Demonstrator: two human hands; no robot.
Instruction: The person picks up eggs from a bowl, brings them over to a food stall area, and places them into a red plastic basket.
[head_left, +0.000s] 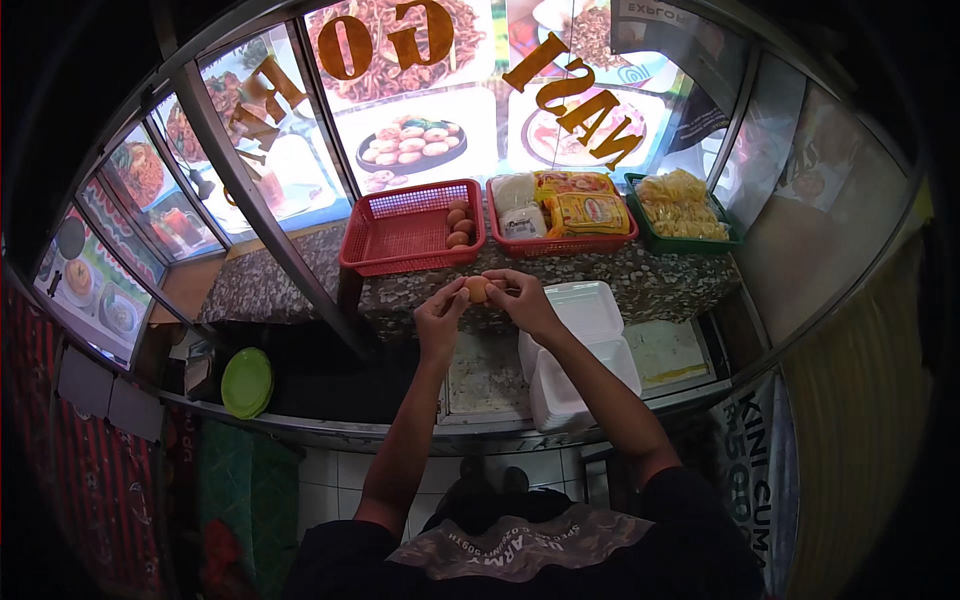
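Between the fingertips of both hands is a brown egg, held up over the front of the counter. My left hand pinches its left end, and my right hand pinches the right end. Just beyond my hands, a red plastic basket has several brown eggs lined along its right side; the rest of its mesh floor is bare. Under my right forearm lie white foam takeaway boxes, stacked, the top one with its lid raised. The forearm hides part of the stack.
A second red basket holds packaged goods. Beside it, a green basket contains bagged yellow noodles. Lime-green plates stand at the left. Lettered glass panes close off the back, and a metal post rises on the left.
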